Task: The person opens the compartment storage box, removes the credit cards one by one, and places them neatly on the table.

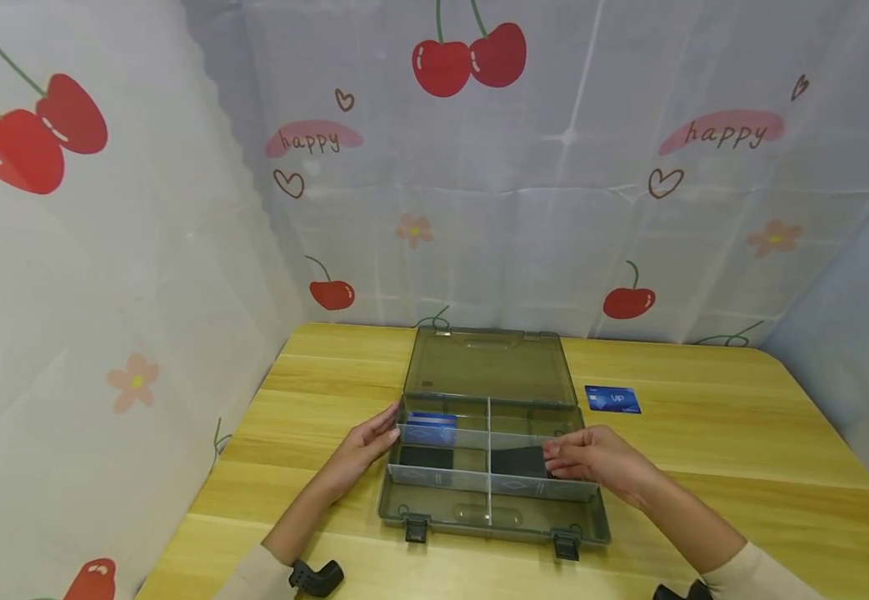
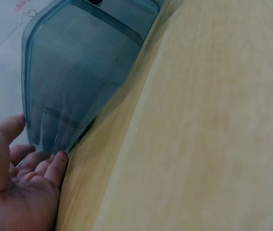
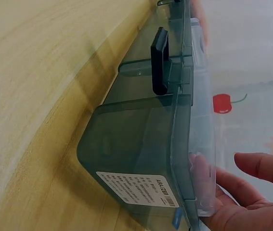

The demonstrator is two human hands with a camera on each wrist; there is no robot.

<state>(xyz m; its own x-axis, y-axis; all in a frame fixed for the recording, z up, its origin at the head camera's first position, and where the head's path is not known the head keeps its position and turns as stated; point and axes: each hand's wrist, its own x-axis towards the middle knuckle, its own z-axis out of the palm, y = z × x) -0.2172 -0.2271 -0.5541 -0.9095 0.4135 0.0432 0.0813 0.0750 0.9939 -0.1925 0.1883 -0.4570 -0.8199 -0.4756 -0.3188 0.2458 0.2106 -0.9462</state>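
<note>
A translucent grey-green storage box point(image 1: 441, 518) lies with its lid point(image 1: 488, 362) folded back on the table. Clear dividers point(image 1: 539, 485) split it into several compartments. My left hand point(image 1: 359, 450) holds the box's left side; in the left wrist view its thumb is at the rim and the fingertips touch the wall. My right hand point(image 1: 602, 458) reaches into the right middle compartment, fingertips at the edge of a dark card point(image 1: 518, 461). In the right wrist view its thumb point(image 3: 259, 166) stands apart from the fingers. Another dark card point(image 1: 427, 457) and blue cards point(image 1: 432, 427) occupy left compartments.
A blue VIP card point(image 1: 612, 399) lies on the wooden table point(image 1: 704, 433) right of the lid. Two black latches point(image 1: 416, 530) hang at the box's front. Cherry-printed cloth point(image 1: 479, 208) stands behind and on both sides.
</note>
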